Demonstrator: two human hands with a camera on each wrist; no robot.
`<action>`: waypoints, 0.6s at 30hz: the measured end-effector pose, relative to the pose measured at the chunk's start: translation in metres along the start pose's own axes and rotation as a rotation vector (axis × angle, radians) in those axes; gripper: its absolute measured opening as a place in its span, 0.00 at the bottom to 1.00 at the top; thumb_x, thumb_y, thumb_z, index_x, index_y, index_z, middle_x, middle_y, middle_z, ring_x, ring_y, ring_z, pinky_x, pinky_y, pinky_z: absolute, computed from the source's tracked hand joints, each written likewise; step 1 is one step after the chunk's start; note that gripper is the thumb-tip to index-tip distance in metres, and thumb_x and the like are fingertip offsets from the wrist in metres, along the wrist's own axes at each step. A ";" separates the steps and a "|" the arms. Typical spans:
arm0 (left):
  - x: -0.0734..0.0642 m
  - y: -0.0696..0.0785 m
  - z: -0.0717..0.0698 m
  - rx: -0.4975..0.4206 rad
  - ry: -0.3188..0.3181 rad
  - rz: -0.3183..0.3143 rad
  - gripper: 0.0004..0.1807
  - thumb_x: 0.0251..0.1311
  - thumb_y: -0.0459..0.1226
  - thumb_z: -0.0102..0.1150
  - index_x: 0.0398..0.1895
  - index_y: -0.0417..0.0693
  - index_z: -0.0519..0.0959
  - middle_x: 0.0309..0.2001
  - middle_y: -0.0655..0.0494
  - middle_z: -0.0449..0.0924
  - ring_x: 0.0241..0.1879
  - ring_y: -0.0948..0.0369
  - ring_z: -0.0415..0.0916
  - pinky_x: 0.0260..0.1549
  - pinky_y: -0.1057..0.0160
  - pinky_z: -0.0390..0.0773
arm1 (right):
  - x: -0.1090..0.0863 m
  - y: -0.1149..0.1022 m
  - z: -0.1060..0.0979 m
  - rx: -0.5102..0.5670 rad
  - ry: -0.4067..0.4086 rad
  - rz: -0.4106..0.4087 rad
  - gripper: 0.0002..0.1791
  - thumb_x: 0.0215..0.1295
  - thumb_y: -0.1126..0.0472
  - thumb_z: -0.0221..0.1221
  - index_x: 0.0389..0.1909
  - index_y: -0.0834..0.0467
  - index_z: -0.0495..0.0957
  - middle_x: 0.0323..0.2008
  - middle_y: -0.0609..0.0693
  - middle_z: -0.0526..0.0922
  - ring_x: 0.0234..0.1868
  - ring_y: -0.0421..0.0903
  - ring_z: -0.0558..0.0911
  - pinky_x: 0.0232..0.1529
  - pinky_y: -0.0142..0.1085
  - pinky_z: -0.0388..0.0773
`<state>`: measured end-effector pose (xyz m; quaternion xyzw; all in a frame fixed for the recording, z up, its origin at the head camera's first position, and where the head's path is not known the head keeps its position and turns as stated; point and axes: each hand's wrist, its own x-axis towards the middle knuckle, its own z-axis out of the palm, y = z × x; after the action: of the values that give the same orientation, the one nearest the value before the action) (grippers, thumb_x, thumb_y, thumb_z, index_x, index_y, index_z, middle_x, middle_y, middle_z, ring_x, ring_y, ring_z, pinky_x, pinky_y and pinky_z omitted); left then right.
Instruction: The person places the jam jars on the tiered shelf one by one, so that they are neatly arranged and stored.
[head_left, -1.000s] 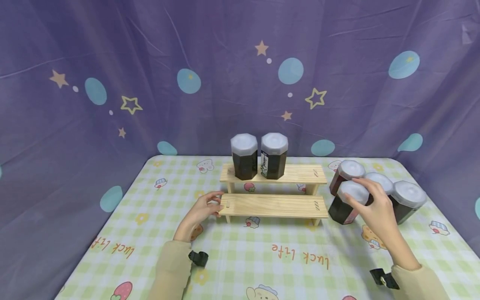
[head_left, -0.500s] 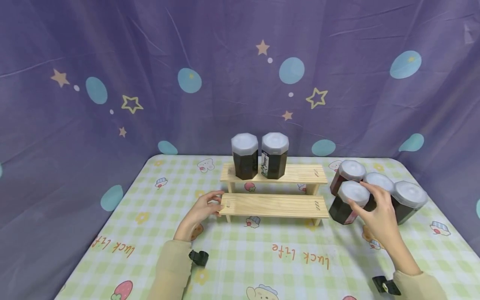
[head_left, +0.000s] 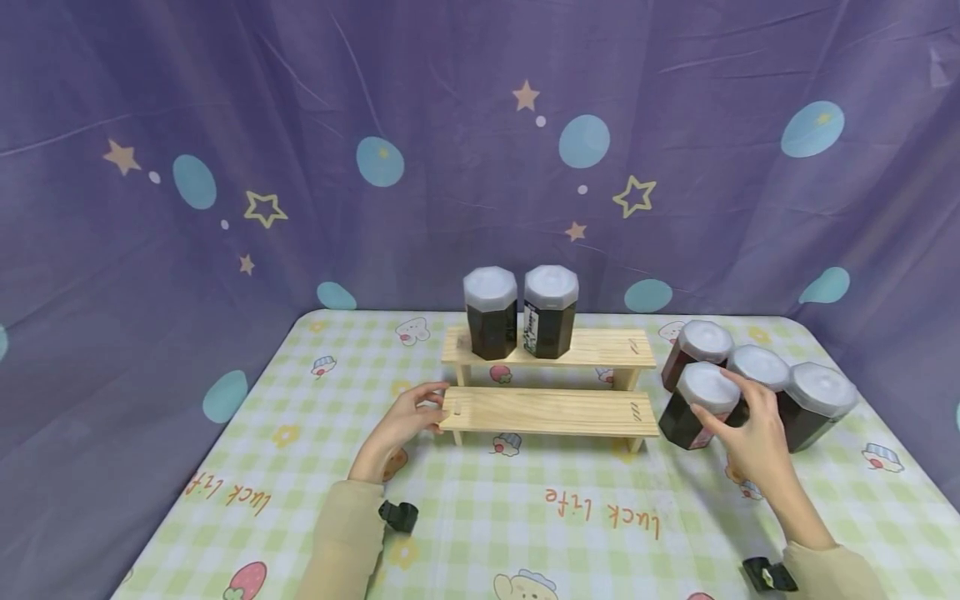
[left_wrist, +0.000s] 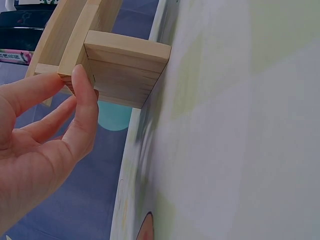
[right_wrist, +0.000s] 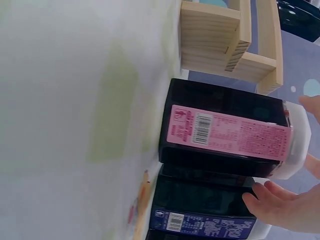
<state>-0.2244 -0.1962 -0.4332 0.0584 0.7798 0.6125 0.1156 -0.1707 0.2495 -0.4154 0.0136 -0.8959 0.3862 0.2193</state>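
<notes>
My left hand [head_left: 407,414] pinches the left end of the lower board of a two-tier wooden shelf [head_left: 551,412]; the left wrist view shows its thumb and finger on the board's corner [left_wrist: 65,75]. On the right, my right hand [head_left: 752,427] has thumb and fingers curved round the whitish lid of a dark octagonal jar [head_left: 684,421]. A pink label [right_wrist: 235,132] faces the right wrist camera. This jar stands upright on the table. The right hand's lower fingers lie close to a neighbouring jar with a blue label [right_wrist: 202,223].
Two similar jars, the left one [head_left: 491,321] and one beside it [head_left: 550,321], stand on the upper board. Behind and right of the right hand are a reddish-dark jar [head_left: 697,350] and a far-right jar [head_left: 813,404]. A checked cloth [head_left: 480,517] covers the table; a purple curtain [head_left: 420,242] hangs behind.
My right hand has shifted slightly toward me and down at the lid, with its fingertips closer to the lid's near side. The jars, shelf and left hand have stayed in place.
</notes>
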 end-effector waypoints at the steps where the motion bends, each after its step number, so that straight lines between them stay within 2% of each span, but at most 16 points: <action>1: 0.000 0.000 0.000 -0.001 0.000 -0.001 0.28 0.54 0.25 0.52 0.60 0.35 0.62 0.44 0.39 0.64 0.27 0.60 0.73 0.30 0.59 0.81 | 0.000 0.001 0.000 0.001 -0.003 0.003 0.35 0.52 0.57 0.63 0.60 0.62 0.62 0.54 0.71 0.58 0.53 0.69 0.59 0.45 0.63 0.59; 4: 0.000 0.000 0.000 -0.003 -0.003 0.003 0.28 0.54 0.25 0.52 0.60 0.34 0.61 0.44 0.39 0.65 0.27 0.61 0.73 0.30 0.58 0.81 | 0.000 0.001 0.001 -0.002 -0.013 0.008 0.36 0.52 0.56 0.62 0.61 0.61 0.60 0.54 0.72 0.57 0.51 0.68 0.60 0.42 0.61 0.61; 8: -0.001 0.000 0.000 -0.005 -0.001 0.002 0.27 0.54 0.25 0.52 0.60 0.35 0.62 0.43 0.41 0.65 0.27 0.61 0.73 0.30 0.57 0.81 | 0.000 0.002 0.003 -0.013 -0.012 0.003 0.36 0.52 0.56 0.62 0.61 0.61 0.60 0.53 0.72 0.59 0.45 0.63 0.64 0.36 0.54 0.64; 10: -0.001 0.000 0.000 -0.008 0.003 -0.001 0.27 0.54 0.25 0.52 0.60 0.36 0.62 0.43 0.41 0.65 0.27 0.61 0.73 0.30 0.57 0.81 | 0.002 0.011 0.006 -0.013 -0.007 -0.001 0.36 0.51 0.56 0.63 0.62 0.59 0.61 0.53 0.71 0.59 0.44 0.61 0.64 0.35 0.50 0.65; 15: -0.002 0.001 0.000 -0.006 0.005 -0.001 0.27 0.54 0.25 0.52 0.60 0.37 0.63 0.44 0.41 0.65 0.27 0.61 0.73 0.30 0.57 0.81 | 0.005 0.031 0.013 -0.030 -0.009 0.015 0.38 0.51 0.51 0.63 0.64 0.50 0.59 0.55 0.69 0.59 0.45 0.60 0.65 0.36 0.50 0.65; 18: -0.002 0.000 -0.001 0.002 0.003 0.007 0.27 0.54 0.25 0.52 0.60 0.36 0.62 0.44 0.40 0.65 0.27 0.60 0.74 0.30 0.58 0.81 | 0.006 0.038 0.016 -0.036 -0.022 0.029 0.40 0.51 0.50 0.63 0.65 0.48 0.57 0.55 0.68 0.60 0.46 0.61 0.65 0.36 0.52 0.64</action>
<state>-0.2229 -0.1971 -0.4327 0.0605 0.7804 0.6122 0.1123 -0.1899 0.2663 -0.4485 0.0009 -0.9052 0.3728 0.2040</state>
